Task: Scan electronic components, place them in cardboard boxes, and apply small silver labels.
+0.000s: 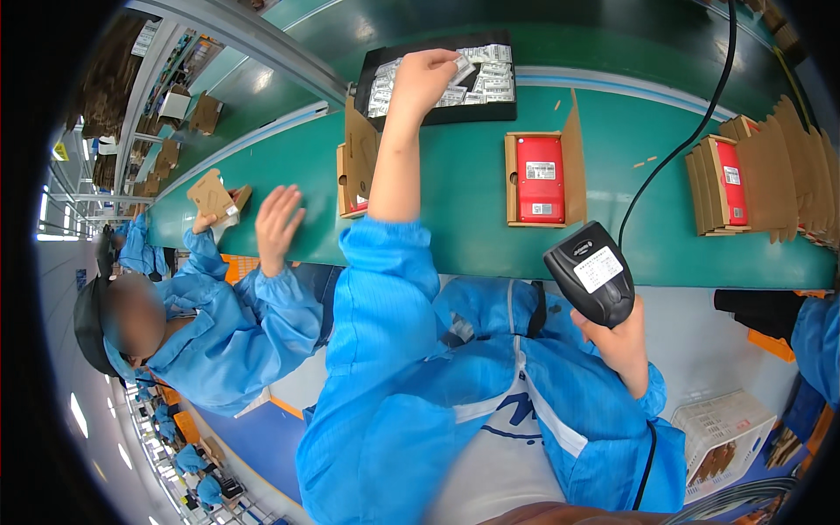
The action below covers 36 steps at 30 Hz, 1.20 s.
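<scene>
My left hand (424, 79) reaches far forward into a black tray (442, 115) full of small white packets (490, 79), and its fingers close on one packet (462, 69). My right hand (619, 339) is held near my body, gripping a black handheld scanner (591, 271) with a white label on its head. On the green belt (455, 223) between the two hands lies an open cardboard box with a red device (540, 179) in it. A second open cardboard box (354, 166) sits partly hidden behind my left forearm.
Another open box with a red device (728, 182) lies at the right, beside a row of folded cardboard boxes (801, 166). A black cable (678, 153) crosses the belt. At the left a co-worker's hand (278, 223) hovers near a cardboard box (214, 197). Lower right stands a white crate (722, 433).
</scene>
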Tool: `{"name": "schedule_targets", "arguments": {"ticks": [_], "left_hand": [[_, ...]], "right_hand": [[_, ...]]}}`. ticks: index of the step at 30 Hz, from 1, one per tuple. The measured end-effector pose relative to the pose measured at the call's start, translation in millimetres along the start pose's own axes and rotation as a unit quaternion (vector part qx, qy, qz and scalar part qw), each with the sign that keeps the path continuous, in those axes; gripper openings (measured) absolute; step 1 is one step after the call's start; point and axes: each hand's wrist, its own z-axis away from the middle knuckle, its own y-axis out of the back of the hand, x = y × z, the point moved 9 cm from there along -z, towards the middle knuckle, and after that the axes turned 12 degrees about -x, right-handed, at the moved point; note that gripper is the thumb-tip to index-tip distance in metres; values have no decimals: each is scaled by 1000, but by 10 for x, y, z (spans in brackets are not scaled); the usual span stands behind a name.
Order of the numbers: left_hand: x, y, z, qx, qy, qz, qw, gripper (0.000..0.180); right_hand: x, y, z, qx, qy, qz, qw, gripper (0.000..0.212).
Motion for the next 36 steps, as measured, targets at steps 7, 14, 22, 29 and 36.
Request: {"name": "schedule_targets", "arguments": {"ticks": [7,14,22,29,36], "left_hand": [[1029,-694,1102,-182,-87,174,964,25],[1021,-828,1417,-178,-68,137,972,20],[1130,-867,1511,-162,-50,57,984,12],[657,-1197,1311,-18,-216,-188,958,17],[778,-1493,1634,-97,-118,-153,976,81]], "right_hand": [[-524,-108,-12,36,124,128,983,35],[-323,-187,146,21,68,104,992,27],[-294,-193,324,14,57,99,993,35],[-90,-115,508,27,15,46,998,41],[278,223,670,90,23,-9,996,35]]}}
